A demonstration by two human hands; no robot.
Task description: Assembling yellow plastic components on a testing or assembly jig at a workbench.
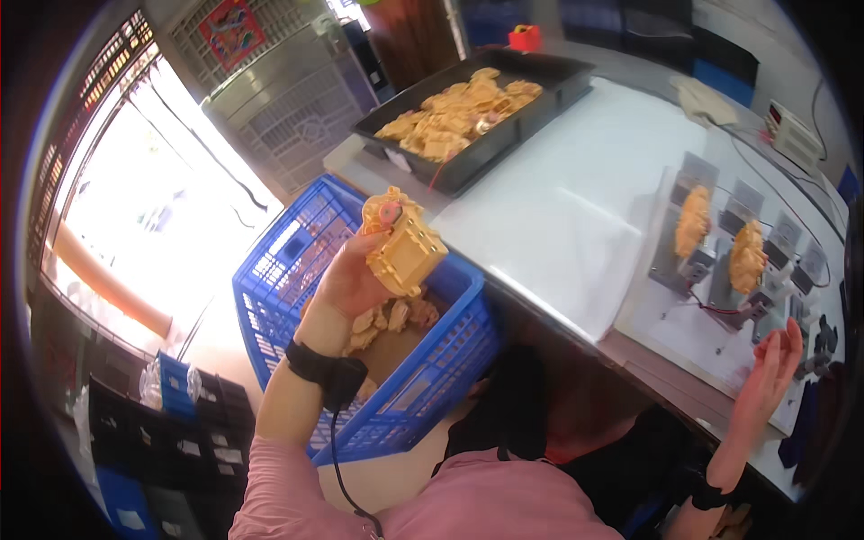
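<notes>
With the left hand (353,277), gripping a yellow plastic casing (407,256) above the blue crate (443,349), probably by its edge to leave the boxy side uncovered. With the right hand (771,367), unclenched and apparently unladen, poised near the metal fixtures (699,265); cannot tell whether touching them. On the surface (540,225), see two yellow pieces (693,222) seated in separate fixtures, presumably for steadiness.

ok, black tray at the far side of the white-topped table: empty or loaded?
Loaded, not brim-covered: a heap of yellow-tan parts covers much of the black tray, while its right end shows bare.
</notes>
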